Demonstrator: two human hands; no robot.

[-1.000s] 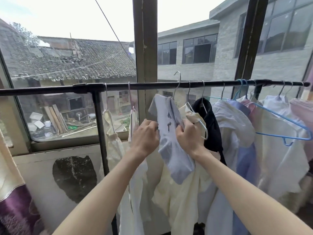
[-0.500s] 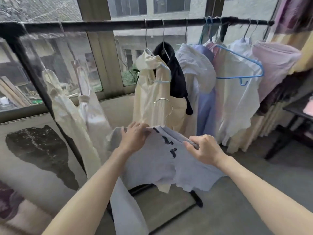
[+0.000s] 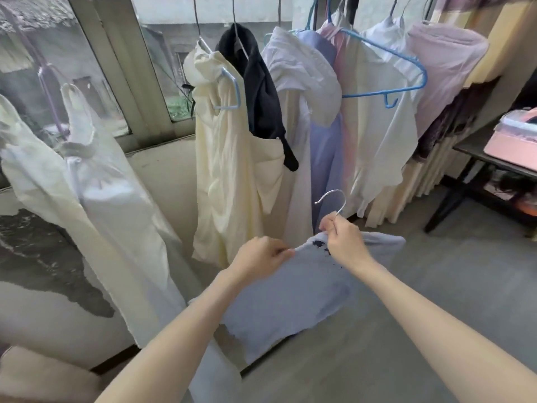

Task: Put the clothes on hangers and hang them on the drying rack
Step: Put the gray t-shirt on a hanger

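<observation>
Left hand [image 3: 261, 258] pinches one pale blue shirt [image 3: 293, 298] at its shoulder edge; right hand [image 3: 344, 244] grips the neck of its single white hanger [image 3: 334, 203], held low, apart from the hung garments. One empty blue hanger [image 3: 389, 68] hangs among them; two white garments hang left.

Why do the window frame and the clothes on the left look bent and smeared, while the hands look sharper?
Head view: the wide-angle lens bows the window frame toward the edges; the white garments on the left are softly blurred; the left hand, right hand, pale blue shirt and metal hanger hook near the centre are clearer. Soft daylight, no harsh shadows.
</observation>
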